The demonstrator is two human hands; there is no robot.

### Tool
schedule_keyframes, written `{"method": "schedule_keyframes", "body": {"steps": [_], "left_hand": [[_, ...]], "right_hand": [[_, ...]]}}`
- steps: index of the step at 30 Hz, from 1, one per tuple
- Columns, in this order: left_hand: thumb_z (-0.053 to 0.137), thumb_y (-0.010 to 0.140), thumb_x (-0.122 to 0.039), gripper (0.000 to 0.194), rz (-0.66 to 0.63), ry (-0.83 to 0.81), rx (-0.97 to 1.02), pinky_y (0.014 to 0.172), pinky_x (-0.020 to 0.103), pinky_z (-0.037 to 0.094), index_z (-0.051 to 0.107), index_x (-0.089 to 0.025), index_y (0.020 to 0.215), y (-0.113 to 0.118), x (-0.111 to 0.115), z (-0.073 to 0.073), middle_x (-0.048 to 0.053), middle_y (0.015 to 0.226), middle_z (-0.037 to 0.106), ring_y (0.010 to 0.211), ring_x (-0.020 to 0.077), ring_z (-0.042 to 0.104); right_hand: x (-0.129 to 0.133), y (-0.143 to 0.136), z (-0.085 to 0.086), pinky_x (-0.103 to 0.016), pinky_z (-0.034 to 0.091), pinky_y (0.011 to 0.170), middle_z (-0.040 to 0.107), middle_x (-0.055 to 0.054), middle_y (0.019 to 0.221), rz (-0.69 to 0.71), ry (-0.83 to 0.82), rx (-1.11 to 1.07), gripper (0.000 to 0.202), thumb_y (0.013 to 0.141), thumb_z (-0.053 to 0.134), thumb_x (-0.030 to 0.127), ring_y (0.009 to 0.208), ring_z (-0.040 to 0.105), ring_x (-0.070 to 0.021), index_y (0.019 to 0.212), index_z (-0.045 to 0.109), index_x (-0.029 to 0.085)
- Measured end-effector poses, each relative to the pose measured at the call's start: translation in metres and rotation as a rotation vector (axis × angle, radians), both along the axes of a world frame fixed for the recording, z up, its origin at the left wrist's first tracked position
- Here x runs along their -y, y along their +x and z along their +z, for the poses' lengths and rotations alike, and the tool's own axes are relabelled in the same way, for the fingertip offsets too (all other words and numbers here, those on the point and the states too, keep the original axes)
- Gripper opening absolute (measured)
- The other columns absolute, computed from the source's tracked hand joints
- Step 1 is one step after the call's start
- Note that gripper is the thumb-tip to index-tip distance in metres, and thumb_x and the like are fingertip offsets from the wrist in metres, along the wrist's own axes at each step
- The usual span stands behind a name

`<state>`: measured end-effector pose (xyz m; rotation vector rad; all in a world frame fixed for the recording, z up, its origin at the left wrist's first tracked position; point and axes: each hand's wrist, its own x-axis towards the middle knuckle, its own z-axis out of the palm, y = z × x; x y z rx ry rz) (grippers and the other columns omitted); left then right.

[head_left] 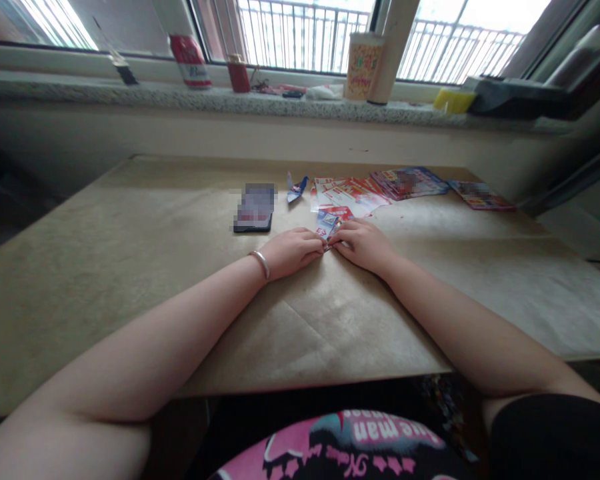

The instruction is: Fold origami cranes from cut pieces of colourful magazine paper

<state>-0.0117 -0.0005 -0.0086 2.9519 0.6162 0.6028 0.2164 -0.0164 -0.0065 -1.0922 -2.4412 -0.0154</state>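
Observation:
Both hands meet at the near edge of a small piece of printed paper [326, 225], coloured blue, white and red, on the table. My left hand [296, 253], with a silver bangle at its wrist, is closed with its fingertips pinching the paper's near left edge. My right hand [361, 244] pinches the same paper from the right; its fingertips nearly touch those of the left. Just beyond lie fanned red and white leaflets [347, 195]. A small folded paper figure [296, 189] with raised points stands to their left.
A phone [255, 208] lies left of the folded figure. Printed flyers [409, 183] and another stack [481, 195] lie at the table's back right. The windowsill [280, 100] holds a red can [190, 61], a paper cup [363, 67] and a yellow item [454, 101].

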Motion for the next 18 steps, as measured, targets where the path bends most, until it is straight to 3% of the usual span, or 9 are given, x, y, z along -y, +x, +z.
{"method": "schedule_keyframes", "body": {"steps": [8, 18], "left_hand": [[0.047, 0.096, -0.024, 0.024, 0.028, 0.02, -0.01, 0.09, 0.033, 0.052, 0.067, -0.018, 0.106, 0.0, 0.001, 0.001, 0.007, 0.107, 0.071, 0.098, 0.0193, 0.065], [0.049, 0.094, -0.024, 0.021, -0.027, 0.025, 0.005, 0.088, 0.031, 0.051, 0.07, -0.021, 0.095, -0.002, 0.001, 0.003, 0.004, 0.108, 0.072, 0.097, 0.0169, 0.064]], "right_hand": [[-0.005, 0.002, -0.004, -0.035, 0.045, 0.088, 0.071, -0.004, 0.095, 0.031, -0.012, -0.049, 0.017, 0.087, 0.058, 0.022, 0.094, 0.06, -0.0209, 0.091, 0.074, 0.024], [-0.012, 0.004, -0.009, -0.034, 0.046, 0.089, 0.071, -0.005, 0.094, 0.071, -0.032, -0.098, 0.018, 0.088, 0.056, 0.019, 0.093, 0.061, -0.0193, 0.088, 0.074, 0.023]]}}
